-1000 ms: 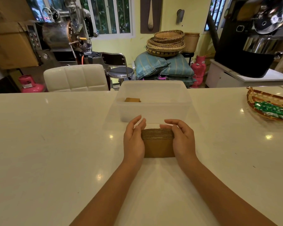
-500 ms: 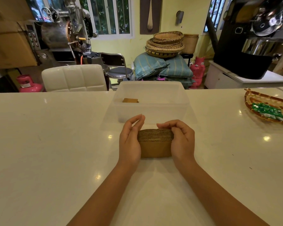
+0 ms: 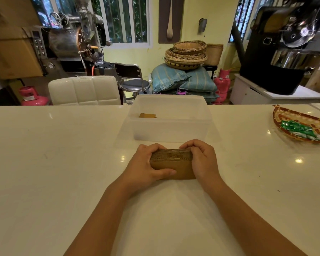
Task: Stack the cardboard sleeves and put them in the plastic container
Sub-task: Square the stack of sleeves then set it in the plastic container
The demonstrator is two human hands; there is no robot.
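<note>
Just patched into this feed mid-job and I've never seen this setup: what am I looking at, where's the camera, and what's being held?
There is no machine here: a person works with bare hands. The single camera sits on their head, looking forward and down. The left hand and right hand together grip a stack of cardboard sleeves resting on the white counter. Just beyond it stands the open plastic container, with something brown already inside near its left side. At far right lies a woven tray holding green packets. Everything behind the counter is only the room.
</note>
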